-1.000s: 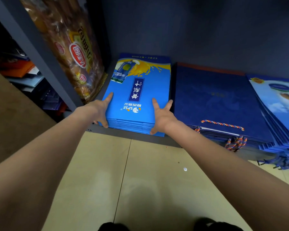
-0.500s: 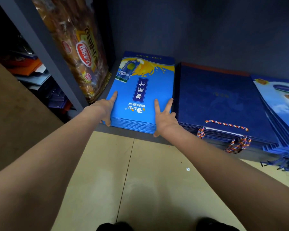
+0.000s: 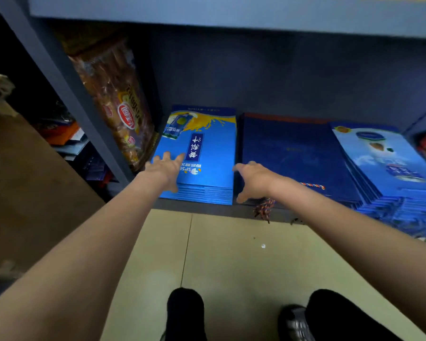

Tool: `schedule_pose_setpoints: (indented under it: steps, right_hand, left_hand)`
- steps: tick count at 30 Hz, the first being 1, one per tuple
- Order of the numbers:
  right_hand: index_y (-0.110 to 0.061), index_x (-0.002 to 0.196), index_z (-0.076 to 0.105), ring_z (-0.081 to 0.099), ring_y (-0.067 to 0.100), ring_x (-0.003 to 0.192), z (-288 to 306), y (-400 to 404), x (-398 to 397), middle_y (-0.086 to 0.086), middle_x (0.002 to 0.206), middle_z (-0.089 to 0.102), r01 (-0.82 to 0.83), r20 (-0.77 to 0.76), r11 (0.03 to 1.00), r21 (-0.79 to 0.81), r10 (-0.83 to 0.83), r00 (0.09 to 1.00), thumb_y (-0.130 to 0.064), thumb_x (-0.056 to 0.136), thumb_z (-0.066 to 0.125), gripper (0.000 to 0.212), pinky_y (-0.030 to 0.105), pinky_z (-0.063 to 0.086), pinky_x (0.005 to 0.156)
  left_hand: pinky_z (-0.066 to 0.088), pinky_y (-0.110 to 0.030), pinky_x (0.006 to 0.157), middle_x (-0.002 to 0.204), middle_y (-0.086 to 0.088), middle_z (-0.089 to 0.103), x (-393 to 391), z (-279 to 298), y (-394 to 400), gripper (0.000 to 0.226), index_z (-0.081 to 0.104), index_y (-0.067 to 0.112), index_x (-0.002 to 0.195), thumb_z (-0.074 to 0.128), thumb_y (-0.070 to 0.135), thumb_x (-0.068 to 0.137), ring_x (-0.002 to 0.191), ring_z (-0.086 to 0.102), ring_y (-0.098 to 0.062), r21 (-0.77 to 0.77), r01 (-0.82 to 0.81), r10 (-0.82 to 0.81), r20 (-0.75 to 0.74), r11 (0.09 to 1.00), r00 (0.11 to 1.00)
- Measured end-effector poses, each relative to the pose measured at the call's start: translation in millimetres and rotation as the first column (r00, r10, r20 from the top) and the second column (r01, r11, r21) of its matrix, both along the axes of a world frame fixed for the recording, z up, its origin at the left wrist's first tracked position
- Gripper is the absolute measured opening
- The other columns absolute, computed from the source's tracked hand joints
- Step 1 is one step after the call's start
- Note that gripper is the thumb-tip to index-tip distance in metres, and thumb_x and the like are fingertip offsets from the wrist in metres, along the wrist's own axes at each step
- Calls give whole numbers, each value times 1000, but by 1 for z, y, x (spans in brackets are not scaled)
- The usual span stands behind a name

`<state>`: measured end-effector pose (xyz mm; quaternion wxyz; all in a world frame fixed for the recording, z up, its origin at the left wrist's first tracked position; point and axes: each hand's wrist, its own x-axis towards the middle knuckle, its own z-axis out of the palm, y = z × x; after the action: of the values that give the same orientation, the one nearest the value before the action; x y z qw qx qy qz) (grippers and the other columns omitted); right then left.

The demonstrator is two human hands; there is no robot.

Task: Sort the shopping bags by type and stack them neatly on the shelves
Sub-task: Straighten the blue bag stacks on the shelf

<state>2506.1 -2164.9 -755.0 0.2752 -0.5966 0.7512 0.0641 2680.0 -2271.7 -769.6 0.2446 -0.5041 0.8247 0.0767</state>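
A stack of bright blue shopping bags (image 3: 212, 153) printed with a can and yellow splash lies flat on the bottom shelf (image 3: 207, 207). My left hand (image 3: 165, 168) rests flat on the stack's near left part, fingers spread. My right hand (image 3: 253, 178) hovers at the stack's right edge, over the gap to a dark navy bag stack (image 3: 293, 153), with fingers loosely bent and nothing in them. A third stack of light blue bags (image 3: 389, 166) lies further right.
An orange-brown printed bag (image 3: 118, 104) leans upright against the grey shelf post (image 3: 67, 89) at left. Striped rope handles (image 3: 265, 209) hang over the shelf edge. The upper shelf board (image 3: 231, 13) overhangs. Beige floor tiles and my shoes lie below; more goods sit at far left.
The view has pulled back and up. My left hand moved from the stack's left side onto its top; my right hand came off the stack's right side toward the navy bags.
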Motion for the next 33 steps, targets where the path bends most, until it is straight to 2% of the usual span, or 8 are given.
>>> schedule_pose_setpoints:
  steps: [4,10,15,18,22,25,28,33]
  right_hand:
    - [-14,145,27,33,28,133,24,43,-46,13,143,35,76,-33,997,18,-75,997,-25,80,73,81,30,34,100]
    - [-14,144,31,40,31,127,25,120,-140,18,140,39,305,-82,951,-59,-309,948,-20,81,72,75,30,34,97]
    - [-15,140,39,36,33,131,16,173,-241,21,141,39,412,-137,900,-140,-430,893,-18,81,72,67,34,31,101]
    - [-20,144,31,24,36,136,8,194,-289,22,147,24,415,-171,902,-117,-430,887,-25,80,73,77,39,24,110]
    - [-37,148,1,10,45,138,-6,205,-342,15,155,-6,407,-212,913,-33,-405,890,-34,71,80,110,50,23,111]
    - [-43,144,-17,15,47,138,-23,212,-377,12,153,-24,408,-270,910,69,-377,886,-34,65,84,129,50,27,111]
    - [-41,142,-23,23,40,139,-37,215,-406,15,152,-27,405,-220,909,99,-377,900,-29,63,86,136,46,33,109]
    - [-42,142,-21,24,41,138,-63,219,-425,18,154,-11,422,-110,903,77,-413,904,-31,63,86,134,48,31,109]
  left_hand:
    - [39,-47,101,146,-15,25,-37,15,30,81,8,18,149,62,24,88,127,39,-38,57,93,-85,-136,994,987]
    - [41,-44,97,128,-14,43,-114,17,90,59,28,11,142,55,20,90,119,47,-35,-1,312,-290,-366,950,884]
    - [38,-44,97,128,-11,45,-192,5,128,49,35,13,138,51,21,92,120,45,-31,-82,445,-441,-379,892,813]
    - [34,-42,99,133,-9,42,-245,-2,145,56,32,16,141,54,32,92,123,41,-28,-111,503,-505,-377,857,777]
    - [28,-40,105,143,-9,30,-310,-14,173,88,11,22,149,62,49,83,126,39,-29,-86,479,-466,-434,873,771]
    - [29,-41,103,148,-12,20,-350,-27,197,102,-3,32,149,64,57,77,124,39,-33,-112,497,-502,-352,860,790]
    - [27,-40,101,147,-19,18,-386,-40,211,106,-9,30,148,63,59,77,116,49,-33,-115,444,-458,-174,889,872]
    - [28,-39,101,126,-11,48,-414,-44,199,114,-11,21,149,69,54,75,111,52,-28,7,420,-419,-49,908,907]
